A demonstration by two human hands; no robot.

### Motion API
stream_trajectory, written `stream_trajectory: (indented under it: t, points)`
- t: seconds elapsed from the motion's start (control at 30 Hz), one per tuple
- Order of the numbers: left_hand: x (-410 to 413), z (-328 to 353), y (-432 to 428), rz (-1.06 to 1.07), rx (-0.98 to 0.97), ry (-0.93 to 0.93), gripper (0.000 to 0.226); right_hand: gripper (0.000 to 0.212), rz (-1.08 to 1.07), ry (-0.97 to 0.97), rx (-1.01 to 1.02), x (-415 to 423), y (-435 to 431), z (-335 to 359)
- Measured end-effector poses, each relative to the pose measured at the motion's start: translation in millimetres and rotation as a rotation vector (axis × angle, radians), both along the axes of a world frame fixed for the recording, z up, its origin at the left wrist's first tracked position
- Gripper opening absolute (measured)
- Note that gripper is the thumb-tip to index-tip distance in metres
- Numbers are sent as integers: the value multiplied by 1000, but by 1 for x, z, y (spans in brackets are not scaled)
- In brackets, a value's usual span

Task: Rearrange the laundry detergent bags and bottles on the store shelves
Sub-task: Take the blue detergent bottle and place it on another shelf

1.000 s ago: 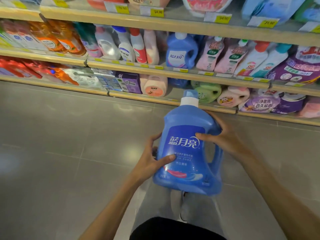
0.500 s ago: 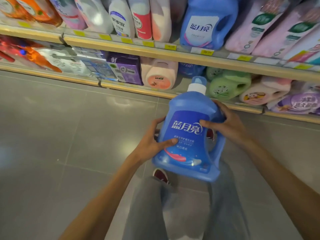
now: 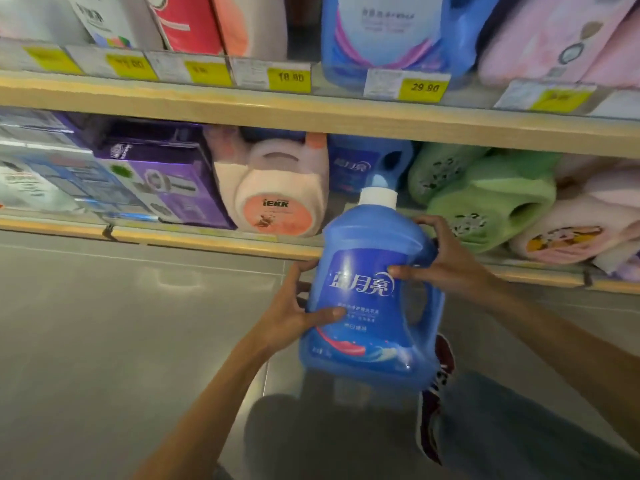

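1. Head view, the thing in hand: the large blue plastic detergent bottle (image 3: 370, 306), with its white collar and blue cap, is not on any shelf. It is carried in the air just in front of the pale wooden bottom shelf (image 3: 207, 241), cap end tipped toward the shelf and base toward the person.
2. The grip: the left hand (image 3: 294, 313) is clamped on the bottle's lower left side, thumb across the label and fingers curled behind. The right hand (image 3: 446, 261) is wrapped round the handle and shoulder at the upper right, thumb on the label. Neither hand is free.
3. The likely slot: between the pale pink jug (image 3: 277, 188) lying on its side and the green jug (image 3: 485, 199), also lying down, there is a gap. A second blue bottle (image 3: 360, 164) of what looks like the same make sits at the back of it. The carried bottle probably belongs there.
4. Going in: a full bottle this size is probably heavy, so both hands should stay on it until the shelf takes the weight. The space under the upper shelf board (image 3: 311, 112) looks low. The cap should therefore pass beneath it at a flat angle, not upright.
5. What to watch:
   - The gap looks narrow, so the bottle should enter straight, touching neither jug.
   - The green jug is rounded and may roll if nudged.
   - The yellow price tags (image 3: 422, 86) on the upper edge could be clipped by a rising cap.
6. Letting go: slide the left hand out first, then steer with the handle and turn the label to face the aisle.
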State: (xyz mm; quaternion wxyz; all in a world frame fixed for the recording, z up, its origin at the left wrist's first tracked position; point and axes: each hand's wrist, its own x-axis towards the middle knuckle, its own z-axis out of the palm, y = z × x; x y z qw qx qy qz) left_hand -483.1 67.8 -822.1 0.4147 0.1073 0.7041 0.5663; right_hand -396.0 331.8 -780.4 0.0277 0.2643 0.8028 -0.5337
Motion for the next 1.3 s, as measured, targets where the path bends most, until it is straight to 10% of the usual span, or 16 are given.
stream_trajectory:
  t: [0.77,1.3]
  points:
    - [-78,-92,106,-8,260,316,73,94,-45,307,168,-77,95,-56]
    - [-127,-105,147,17,265,518,105,97,-4,559,370,-99,103,-59]
